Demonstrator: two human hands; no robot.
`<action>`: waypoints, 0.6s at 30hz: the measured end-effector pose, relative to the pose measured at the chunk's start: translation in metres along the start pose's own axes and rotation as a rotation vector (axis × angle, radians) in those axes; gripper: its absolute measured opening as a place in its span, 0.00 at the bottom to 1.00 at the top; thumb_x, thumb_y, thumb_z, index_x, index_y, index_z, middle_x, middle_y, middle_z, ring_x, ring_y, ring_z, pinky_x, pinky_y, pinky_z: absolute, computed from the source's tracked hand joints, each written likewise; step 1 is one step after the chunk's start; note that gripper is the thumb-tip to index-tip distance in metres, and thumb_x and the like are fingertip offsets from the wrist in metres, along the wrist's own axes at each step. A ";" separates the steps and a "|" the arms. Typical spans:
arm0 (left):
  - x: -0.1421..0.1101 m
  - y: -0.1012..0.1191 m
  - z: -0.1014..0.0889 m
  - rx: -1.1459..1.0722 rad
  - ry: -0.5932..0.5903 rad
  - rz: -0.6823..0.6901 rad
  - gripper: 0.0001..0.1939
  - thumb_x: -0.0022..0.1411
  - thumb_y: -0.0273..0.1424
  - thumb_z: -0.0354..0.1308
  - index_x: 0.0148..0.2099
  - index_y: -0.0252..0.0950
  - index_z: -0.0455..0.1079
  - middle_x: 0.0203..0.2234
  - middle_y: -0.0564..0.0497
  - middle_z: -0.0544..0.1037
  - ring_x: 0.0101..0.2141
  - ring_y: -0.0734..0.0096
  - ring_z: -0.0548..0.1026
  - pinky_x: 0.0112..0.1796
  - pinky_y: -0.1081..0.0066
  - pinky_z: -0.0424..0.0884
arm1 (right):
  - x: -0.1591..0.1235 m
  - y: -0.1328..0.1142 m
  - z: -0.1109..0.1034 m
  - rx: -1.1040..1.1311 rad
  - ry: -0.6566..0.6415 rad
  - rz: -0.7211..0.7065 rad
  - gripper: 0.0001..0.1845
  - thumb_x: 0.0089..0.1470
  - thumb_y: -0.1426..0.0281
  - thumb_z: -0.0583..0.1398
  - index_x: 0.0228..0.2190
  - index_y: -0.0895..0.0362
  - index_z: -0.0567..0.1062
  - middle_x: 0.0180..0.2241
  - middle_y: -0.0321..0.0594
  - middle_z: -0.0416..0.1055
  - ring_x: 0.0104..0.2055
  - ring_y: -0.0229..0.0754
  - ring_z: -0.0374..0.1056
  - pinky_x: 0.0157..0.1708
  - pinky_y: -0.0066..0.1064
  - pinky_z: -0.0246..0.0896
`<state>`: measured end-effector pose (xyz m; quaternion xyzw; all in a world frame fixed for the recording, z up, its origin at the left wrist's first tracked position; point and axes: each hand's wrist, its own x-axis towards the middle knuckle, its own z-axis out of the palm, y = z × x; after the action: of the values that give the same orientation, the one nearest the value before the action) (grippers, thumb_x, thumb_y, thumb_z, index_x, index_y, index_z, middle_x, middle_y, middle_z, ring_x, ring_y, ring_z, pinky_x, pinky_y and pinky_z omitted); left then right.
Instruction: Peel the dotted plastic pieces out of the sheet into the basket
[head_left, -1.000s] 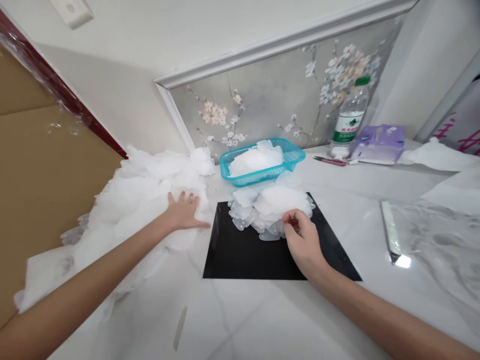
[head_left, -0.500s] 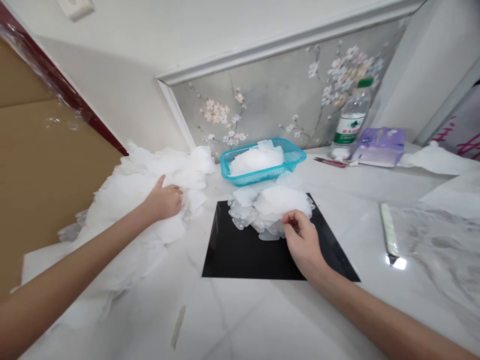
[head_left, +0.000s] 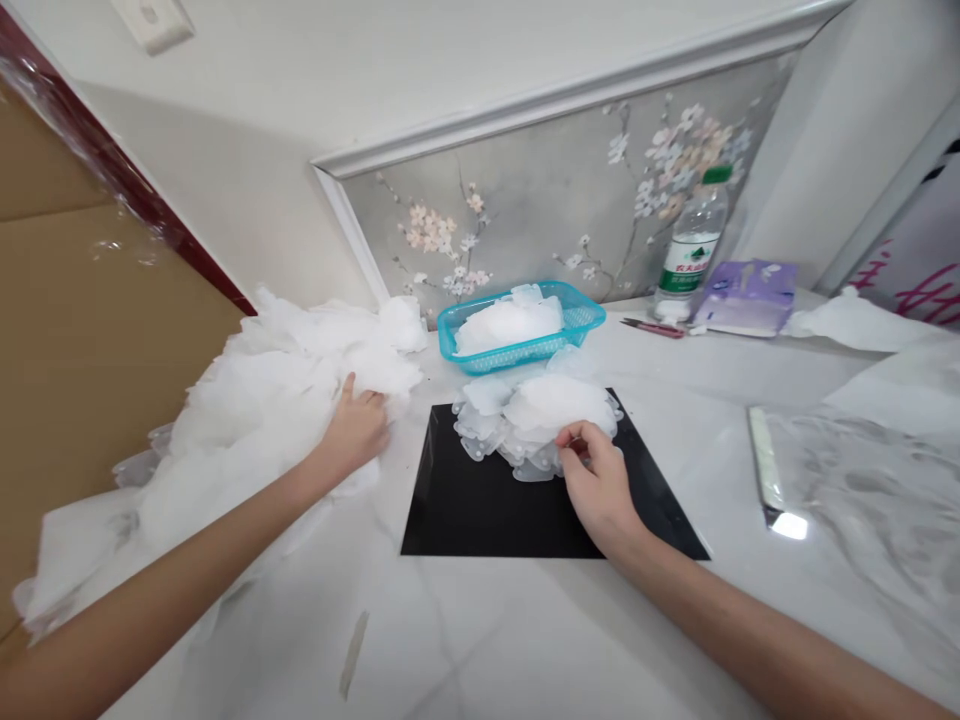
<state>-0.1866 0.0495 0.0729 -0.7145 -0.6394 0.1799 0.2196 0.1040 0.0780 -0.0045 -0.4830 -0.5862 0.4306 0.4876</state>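
Left hand (head_left: 356,432) has closed from spread-flat onto the white film heap (head_left: 247,420); right hand (head_left: 598,478) stays pinched on the scalloped translucent pieces (head_left: 517,425) atop the black mat (head_left: 457,510).

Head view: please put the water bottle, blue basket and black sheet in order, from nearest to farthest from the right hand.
From the right hand:
1. Black sheet: directly under the hand.
2. Blue basket: beyond the sheet, ahead.
3. Water bottle: farther ahead, by the wall, to the right.
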 end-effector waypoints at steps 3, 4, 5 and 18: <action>-0.009 -0.013 -0.018 -0.011 0.077 -0.098 0.13 0.54 0.30 0.48 0.27 0.34 0.73 0.43 0.40 0.76 0.46 0.53 0.71 0.57 0.42 0.41 | 0.001 -0.001 0.000 -0.001 -0.007 -0.007 0.05 0.43 0.70 0.50 0.25 0.56 0.65 0.27 0.37 0.64 0.31 0.41 0.61 0.32 0.34 0.54; -0.012 -0.019 -0.026 -0.020 0.113 -0.150 0.14 0.54 0.31 0.48 0.24 0.35 0.72 0.43 0.41 0.77 0.46 0.54 0.71 0.57 0.42 0.41 | 0.001 -0.001 0.000 0.001 -0.006 -0.007 0.05 0.43 0.70 0.50 0.25 0.56 0.64 0.27 0.37 0.64 0.31 0.41 0.61 0.32 0.34 0.54; -0.014 -0.026 -0.033 -0.029 0.149 -0.206 0.14 0.54 0.33 0.48 0.22 0.36 0.70 0.42 0.42 0.77 0.46 0.55 0.71 0.56 0.41 0.41 | 0.002 -0.001 0.001 0.002 -0.005 -0.006 0.05 0.42 0.70 0.50 0.25 0.56 0.64 0.27 0.37 0.64 0.31 0.41 0.61 0.32 0.34 0.54; -0.025 -0.045 -0.071 -0.036 0.638 -0.353 0.10 0.55 0.34 0.48 0.25 0.40 0.68 0.29 0.54 0.79 0.32 0.67 0.75 0.49 0.60 0.63 | 0.002 0.002 0.002 -0.007 0.004 0.006 0.05 0.43 0.70 0.50 0.25 0.55 0.65 0.27 0.37 0.64 0.31 0.41 0.61 0.32 0.33 0.54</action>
<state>-0.1889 0.0225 0.1561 -0.6171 -0.6552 -0.1041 0.4231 0.1020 0.0805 -0.0067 -0.4875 -0.5851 0.4290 0.4857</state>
